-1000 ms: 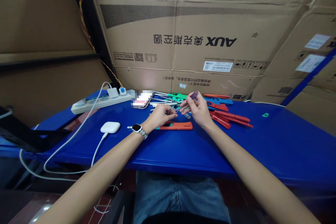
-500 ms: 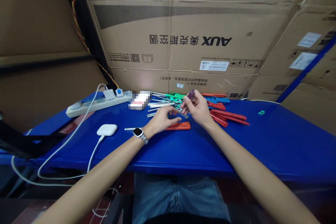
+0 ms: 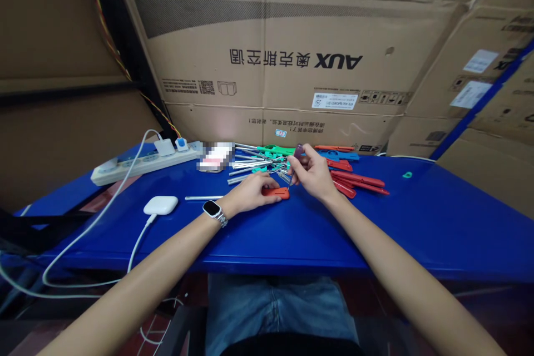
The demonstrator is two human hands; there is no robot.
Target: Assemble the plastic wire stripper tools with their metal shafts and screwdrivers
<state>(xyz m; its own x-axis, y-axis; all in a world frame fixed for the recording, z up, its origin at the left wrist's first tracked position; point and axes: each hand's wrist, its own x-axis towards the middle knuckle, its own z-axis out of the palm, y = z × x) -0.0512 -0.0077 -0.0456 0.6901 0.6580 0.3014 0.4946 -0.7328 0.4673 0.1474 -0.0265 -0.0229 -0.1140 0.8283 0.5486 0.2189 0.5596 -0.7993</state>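
Note:
My left hand (image 3: 251, 191) is closed on an orange long-nosed lighter (image 3: 282, 193) that lies flat on the blue table. The lighter's metal tube (image 3: 202, 198) sticks out to the left, past my wrist. In my right hand (image 3: 316, 177) is a purple-handled screwdriver (image 3: 298, 151), held tilted. Its thin shaft points down at the right end of the orange handle; whether the tip touches cannot be seen clearly. Just behind my hands lie several metal lighter tubes (image 3: 246, 166) with green parts, and a green lighter (image 3: 278, 150).
Red lighter casings (image 3: 361, 179) and a blue one (image 3: 344, 156) lie to the right. A small green piece (image 3: 407, 174) sits farther right. On the left are a power strip (image 3: 142, 164), a white earphone case (image 3: 161, 205) with a cable, and a phone (image 3: 214, 157). Cardboard (image 3: 267, 22) stands behind.
My left hand has come down and taken hold of the orange lighter. My right hand has brought the screwdriver's tip down to the lighter's right end. The view has shifted slightly.

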